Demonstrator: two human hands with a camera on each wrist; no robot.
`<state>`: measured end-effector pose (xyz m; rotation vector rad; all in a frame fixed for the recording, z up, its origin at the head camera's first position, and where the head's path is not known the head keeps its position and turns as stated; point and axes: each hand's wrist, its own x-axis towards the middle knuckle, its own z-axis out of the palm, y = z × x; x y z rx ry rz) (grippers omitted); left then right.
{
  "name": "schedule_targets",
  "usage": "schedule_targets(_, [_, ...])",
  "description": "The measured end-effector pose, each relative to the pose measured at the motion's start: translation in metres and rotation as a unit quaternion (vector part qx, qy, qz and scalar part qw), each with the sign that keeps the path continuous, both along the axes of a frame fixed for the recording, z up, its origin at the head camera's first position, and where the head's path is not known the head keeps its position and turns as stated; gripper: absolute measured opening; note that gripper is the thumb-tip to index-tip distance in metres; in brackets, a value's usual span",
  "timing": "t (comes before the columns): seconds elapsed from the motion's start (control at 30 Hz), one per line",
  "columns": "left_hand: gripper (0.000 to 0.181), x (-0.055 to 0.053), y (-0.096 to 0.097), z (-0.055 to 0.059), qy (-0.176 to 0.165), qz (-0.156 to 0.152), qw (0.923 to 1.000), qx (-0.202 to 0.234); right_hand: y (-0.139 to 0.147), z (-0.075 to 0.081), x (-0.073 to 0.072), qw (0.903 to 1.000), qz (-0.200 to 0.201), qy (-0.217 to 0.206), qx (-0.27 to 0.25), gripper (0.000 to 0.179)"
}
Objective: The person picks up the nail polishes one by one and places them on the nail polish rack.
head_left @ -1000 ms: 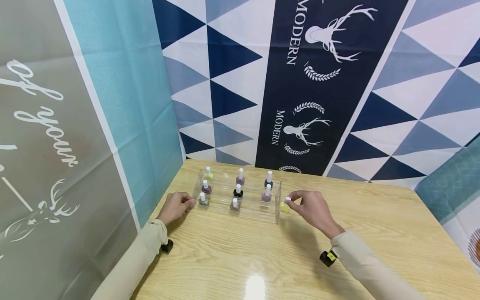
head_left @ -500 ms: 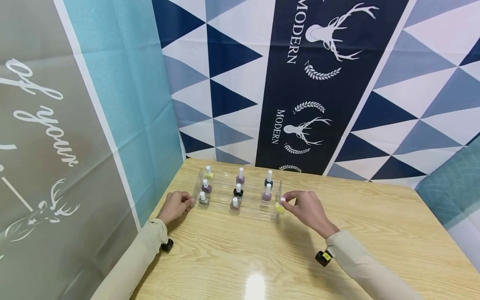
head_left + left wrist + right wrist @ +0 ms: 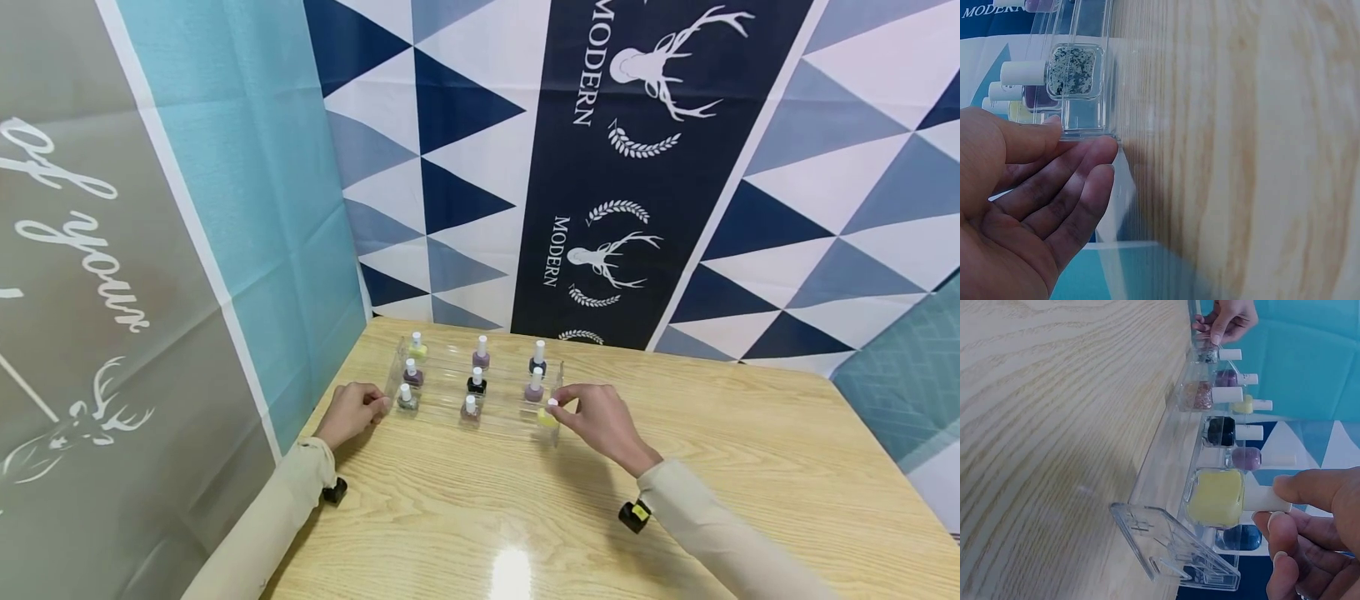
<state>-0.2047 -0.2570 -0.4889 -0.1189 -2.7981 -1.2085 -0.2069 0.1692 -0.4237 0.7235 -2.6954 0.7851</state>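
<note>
A clear tiered nail polish rack (image 3: 510, 428) stands on the wooden table. My left hand (image 3: 352, 414) pinches its left end panel between thumb and fingers, beside a silver-glitter bottle (image 3: 1076, 70). With thumb and fingertips, my right hand (image 3: 600, 418) holds the white cap of a yellow nail polish bottle (image 3: 1215, 497). That bottle is upright at the right end of the lowest tier, just inside the right end panel (image 3: 1129, 528). Along the same tier sits a pink-glitter bottle (image 3: 470, 409). A black bottle (image 3: 476, 384) and a mauve bottle (image 3: 533, 388) stand one tier up.
The top tier bears a pale yellow bottle (image 3: 417, 348), a purple bottle (image 3: 481, 357) and a dark blue bottle (image 3: 537, 362). Wood-grain tabletop (image 3: 450, 517) stretches in front and to the right. Patterned cloth (image 3: 465, 167) hangs behind, with teal cloth (image 3: 300, 275) at left.
My right hand has moved left with the yellow nail polish bottle, from outside the rack's right end panel to inside it. The left hand has stayed at the left end.
</note>
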Motion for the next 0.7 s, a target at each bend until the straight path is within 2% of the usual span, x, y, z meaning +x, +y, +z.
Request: schedule_targets(0.7, [0.021, -0.002, -0.002, -0.003, 0.002, -0.004, 1.0, -0.008, -0.014, -0.01, -0.005, 0.9996, 0.009, -0.027, 0.009, 0.009])
